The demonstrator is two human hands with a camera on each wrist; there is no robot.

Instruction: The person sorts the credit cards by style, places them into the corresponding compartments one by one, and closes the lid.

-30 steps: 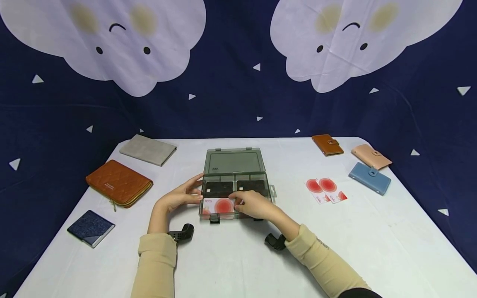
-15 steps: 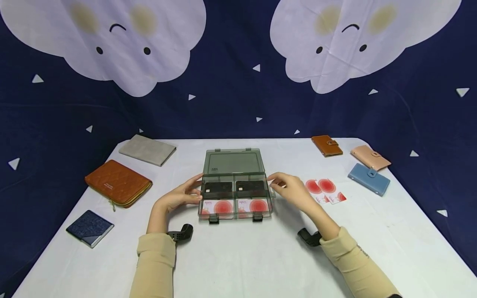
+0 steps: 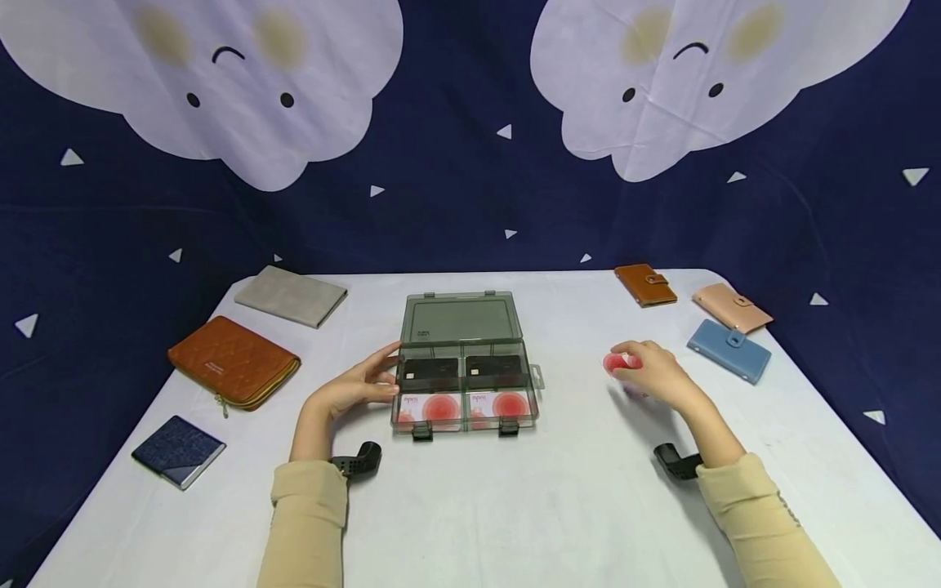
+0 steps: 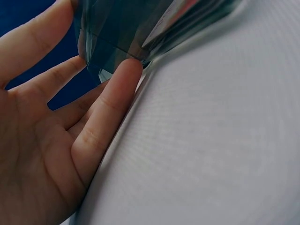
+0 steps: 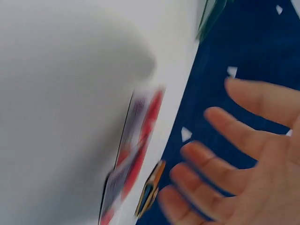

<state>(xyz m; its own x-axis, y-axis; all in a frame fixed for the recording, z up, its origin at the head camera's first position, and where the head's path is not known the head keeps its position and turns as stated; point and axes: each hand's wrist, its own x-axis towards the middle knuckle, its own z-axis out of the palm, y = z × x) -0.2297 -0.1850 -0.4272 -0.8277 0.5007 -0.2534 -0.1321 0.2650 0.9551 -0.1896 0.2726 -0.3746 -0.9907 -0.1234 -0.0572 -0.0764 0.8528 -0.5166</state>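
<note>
A translucent grey-green plastic box [image 3: 470,382] stands with its lid [image 3: 461,318] swung back. Dark cards [image 3: 496,369] fill its two rear compartments, and a red-and-white card [image 3: 430,407] lies in each front one. My left hand [image 3: 353,390] rests against the box's left side, thumb and fingers spread and fairly straight, as the left wrist view confirms. Over two overlapping red-and-white cards [image 3: 616,364] on the table hovers my right hand [image 3: 654,374], mostly covering them in the head view. In the right wrist view its fingers [image 5: 213,164] are extended, apart from the cards, with nothing between them.
On the left lie a grey wallet [image 3: 291,296], a brown zip wallet [image 3: 235,362] and a dark blue card holder [image 3: 179,451]. Brown [image 3: 645,285], pink [image 3: 732,308] and blue [image 3: 729,350] snap card holders lie at the right. A dark blue patterned cloth [image 3: 470,204] hangs behind the table.
My right hand has left the box's front right compartment, where a red-and-white card now shows, and moved right to above the loose cards. My left hand has stayed at the box.
</note>
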